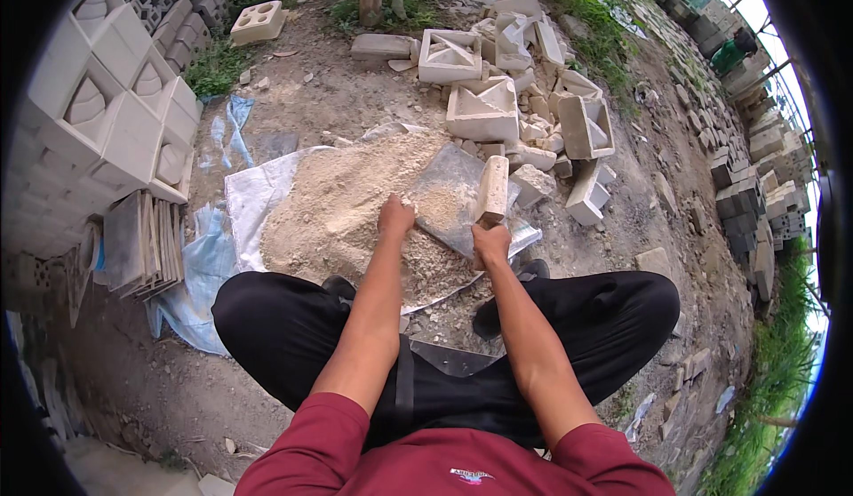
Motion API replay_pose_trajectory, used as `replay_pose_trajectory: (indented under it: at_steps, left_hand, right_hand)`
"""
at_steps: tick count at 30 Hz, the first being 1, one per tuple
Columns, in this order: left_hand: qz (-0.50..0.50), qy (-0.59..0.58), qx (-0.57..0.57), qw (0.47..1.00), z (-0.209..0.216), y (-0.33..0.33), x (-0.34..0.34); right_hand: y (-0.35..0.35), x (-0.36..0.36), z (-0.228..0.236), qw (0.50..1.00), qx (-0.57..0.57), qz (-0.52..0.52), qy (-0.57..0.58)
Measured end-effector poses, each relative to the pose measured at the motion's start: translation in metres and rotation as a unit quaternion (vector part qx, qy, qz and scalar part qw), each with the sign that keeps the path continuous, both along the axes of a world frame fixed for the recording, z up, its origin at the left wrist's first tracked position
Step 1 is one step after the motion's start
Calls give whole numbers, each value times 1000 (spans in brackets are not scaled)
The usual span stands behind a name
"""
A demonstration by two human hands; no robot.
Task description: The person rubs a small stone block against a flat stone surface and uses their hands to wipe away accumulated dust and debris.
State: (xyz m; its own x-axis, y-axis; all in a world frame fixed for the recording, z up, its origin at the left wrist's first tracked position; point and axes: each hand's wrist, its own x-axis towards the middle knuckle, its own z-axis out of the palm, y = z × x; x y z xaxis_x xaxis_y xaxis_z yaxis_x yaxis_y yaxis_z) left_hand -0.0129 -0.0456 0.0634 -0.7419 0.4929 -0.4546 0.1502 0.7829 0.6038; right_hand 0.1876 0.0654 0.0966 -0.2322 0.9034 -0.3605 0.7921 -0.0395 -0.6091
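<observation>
While gripping a pale, blocky mallet [492, 188] right of centre in the clenched right hand [490, 245], holding the left hand [396, 217] curled near mid-frame, just beside the grey slab [447, 171] and the tan crumbled heap [338, 194]; cannot tell whether pinching anything.

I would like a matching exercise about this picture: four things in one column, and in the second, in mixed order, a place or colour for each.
1. Mallet-like tool
2. Shirt
3. Crumbled heap
4. Trousers

A. Spread over a white sheet
B. Black
C. Gripped in the right hand
D. Dark red

Pairs: 1-C, 2-D, 3-A, 4-B
</observation>
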Motion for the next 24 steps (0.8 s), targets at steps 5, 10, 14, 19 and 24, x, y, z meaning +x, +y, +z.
replay_pose_trajectory:
  at_steps: [5, 10, 14, 19, 24]
  left_hand:
    - [21, 27, 4, 999, 8, 5, 16]
    - [83, 97, 25, 992, 8, -14, 6]
    - [165, 99, 70, 979, 6, -39, -18]
    - [301, 83, 135, 940, 5, -65, -29]
    - [249, 67, 145, 955, 14, -37, -21]
  right_hand:
    - [-16, -3, -8, 998, 22, 20, -62]
    - [-66, -46, -10, 996, 40, 75, -32]
    - [-87, -76, -14, 981, -37, 188, 18]
    - [-94, -73, -5, 983, -44, 155, 92]
    - [-47, -47, 0, 994, 24, 6, 109]
